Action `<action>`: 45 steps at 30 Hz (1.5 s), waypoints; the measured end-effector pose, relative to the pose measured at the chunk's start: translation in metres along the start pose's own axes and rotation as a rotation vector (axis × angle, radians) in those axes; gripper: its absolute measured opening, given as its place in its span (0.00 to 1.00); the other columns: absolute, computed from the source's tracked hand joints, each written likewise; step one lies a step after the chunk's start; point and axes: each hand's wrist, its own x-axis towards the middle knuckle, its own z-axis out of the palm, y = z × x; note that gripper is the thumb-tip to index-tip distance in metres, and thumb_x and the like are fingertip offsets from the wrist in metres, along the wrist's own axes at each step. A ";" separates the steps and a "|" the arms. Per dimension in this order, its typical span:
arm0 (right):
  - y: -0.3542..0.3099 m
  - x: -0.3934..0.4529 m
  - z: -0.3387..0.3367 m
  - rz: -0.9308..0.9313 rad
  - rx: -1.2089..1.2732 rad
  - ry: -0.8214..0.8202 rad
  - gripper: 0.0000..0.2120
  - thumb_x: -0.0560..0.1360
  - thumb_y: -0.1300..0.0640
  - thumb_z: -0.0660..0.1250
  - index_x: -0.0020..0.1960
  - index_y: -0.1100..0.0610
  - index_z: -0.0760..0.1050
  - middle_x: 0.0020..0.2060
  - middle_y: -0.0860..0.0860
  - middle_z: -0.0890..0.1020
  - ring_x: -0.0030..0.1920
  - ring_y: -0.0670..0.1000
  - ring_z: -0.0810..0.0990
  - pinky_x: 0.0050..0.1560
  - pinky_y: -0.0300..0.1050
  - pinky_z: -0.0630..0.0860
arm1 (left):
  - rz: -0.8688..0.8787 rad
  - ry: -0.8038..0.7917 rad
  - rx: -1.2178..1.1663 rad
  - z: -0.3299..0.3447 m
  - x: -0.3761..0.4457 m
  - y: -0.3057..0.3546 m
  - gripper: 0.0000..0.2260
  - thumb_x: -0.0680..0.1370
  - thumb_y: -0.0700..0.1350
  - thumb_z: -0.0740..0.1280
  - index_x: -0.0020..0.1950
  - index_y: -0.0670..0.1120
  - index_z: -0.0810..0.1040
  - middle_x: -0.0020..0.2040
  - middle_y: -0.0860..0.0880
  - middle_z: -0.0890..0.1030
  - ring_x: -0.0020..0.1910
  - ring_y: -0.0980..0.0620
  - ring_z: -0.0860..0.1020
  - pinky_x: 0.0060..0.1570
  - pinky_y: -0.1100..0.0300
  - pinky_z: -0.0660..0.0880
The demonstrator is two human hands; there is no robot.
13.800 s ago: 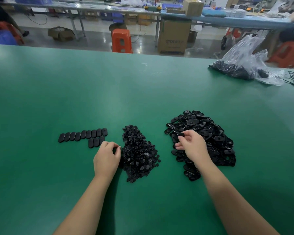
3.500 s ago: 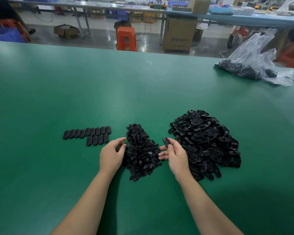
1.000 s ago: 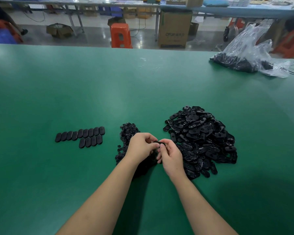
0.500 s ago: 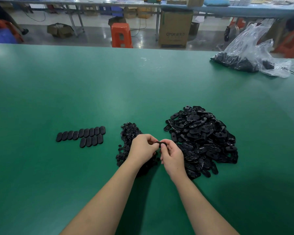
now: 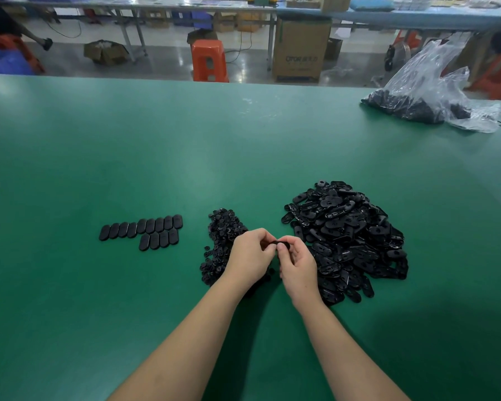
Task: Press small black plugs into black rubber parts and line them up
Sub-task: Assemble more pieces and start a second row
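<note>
My left hand (image 5: 250, 256) and my right hand (image 5: 297, 266) meet over the green table, both pinching one black oval rubber part (image 5: 279, 243) between their fingertips. Whether a plug sits in it is hidden by my fingers. A heap of small black plugs (image 5: 222, 238) lies under and left of my left hand. A bigger heap of black rubber parts (image 5: 347, 238) lies to the right of my right hand. Finished parts (image 5: 145, 231) lie flat in two rows at the left.
A clear plastic bag (image 5: 428, 91) holding more black parts lies at the far right of the green table (image 5: 156, 146). Beyond the table's far edge stand an orange stool (image 5: 209, 60) and a cardboard box (image 5: 300, 50).
Since half a second ago my hands have stayed together on the same rubber part, with only small finger shifts. Earlier, my right hand took the part from the right heap and my left hand came off the plug heap.
</note>
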 end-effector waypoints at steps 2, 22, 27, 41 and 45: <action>0.000 0.001 0.000 -0.009 0.009 0.015 0.05 0.82 0.60 0.66 0.51 0.52 0.78 0.40 0.46 0.82 0.39 0.46 0.78 0.44 0.45 0.75 | 0.044 -0.020 0.027 -0.001 0.000 -0.002 0.06 0.78 0.41 0.68 0.51 0.48 0.83 0.39 0.57 0.81 0.37 0.62 0.76 0.35 0.74 0.69; -0.004 -0.002 0.000 0.033 -0.019 -0.030 0.09 0.85 0.55 0.59 0.55 0.47 0.77 0.37 0.45 0.81 0.28 0.46 0.72 0.31 0.47 0.74 | 0.001 0.477 0.205 -0.076 -0.015 -0.078 0.12 0.79 0.47 0.69 0.61 0.48 0.81 0.49 0.53 0.82 0.41 0.53 0.78 0.43 0.56 0.78; -0.005 -0.003 0.001 0.033 -0.044 -0.032 0.08 0.84 0.56 0.60 0.53 0.49 0.78 0.36 0.45 0.81 0.28 0.46 0.71 0.32 0.48 0.73 | -0.362 0.727 0.178 -0.135 -0.033 -0.152 0.12 0.78 0.47 0.70 0.58 0.43 0.82 0.48 0.44 0.83 0.48 0.42 0.79 0.49 0.50 0.74; -0.003 -0.003 0.001 0.043 -0.102 -0.027 0.08 0.84 0.58 0.61 0.53 0.49 0.78 0.37 0.46 0.82 0.29 0.46 0.73 0.34 0.50 0.75 | -0.521 0.591 0.244 -0.147 -0.035 -0.171 0.11 0.78 0.50 0.70 0.57 0.45 0.83 0.46 0.48 0.82 0.47 0.42 0.78 0.59 0.45 0.73; -0.003 -0.003 0.001 0.050 -0.103 -0.027 0.09 0.83 0.59 0.61 0.53 0.49 0.78 0.36 0.45 0.82 0.28 0.46 0.73 0.34 0.51 0.75 | -0.513 0.581 0.274 -0.146 -0.034 -0.172 0.11 0.78 0.48 0.68 0.57 0.46 0.83 0.48 0.46 0.83 0.48 0.42 0.78 0.59 0.47 0.71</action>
